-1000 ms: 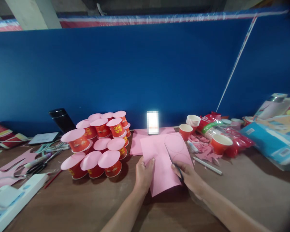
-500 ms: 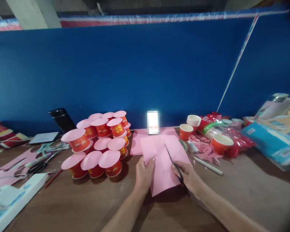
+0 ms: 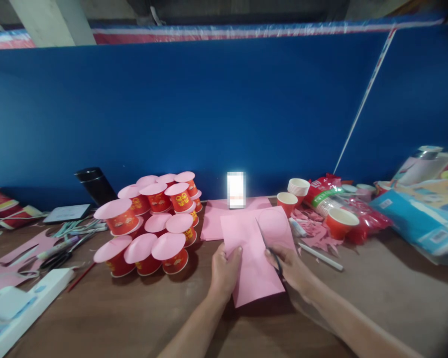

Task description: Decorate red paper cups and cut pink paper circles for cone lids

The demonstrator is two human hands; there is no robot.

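My left hand (image 3: 224,271) pinches the left edge of a pink paper sheet (image 3: 251,263) held above the brown table (image 3: 134,318). My right hand (image 3: 291,266) grips black scissors (image 3: 272,251), whose blades are in the sheet, cutting up its middle toward a drawn circle (image 3: 272,223). More pink sheets (image 3: 212,219) lie flat behind it.
A pile of red paper cups capped with pink discs (image 3: 153,223) stands at left. Open red cups (image 3: 338,221), white cups (image 3: 297,186), pink scraps, a white pen (image 3: 321,256) and plastic bags lie at right. Scissors, pens and a power strip (image 3: 18,311) lie far left. A blue partition stands behind.
The scissor blades have closed and run further up into the pink sheet. Both hands and the sheet shifted slightly to the right.
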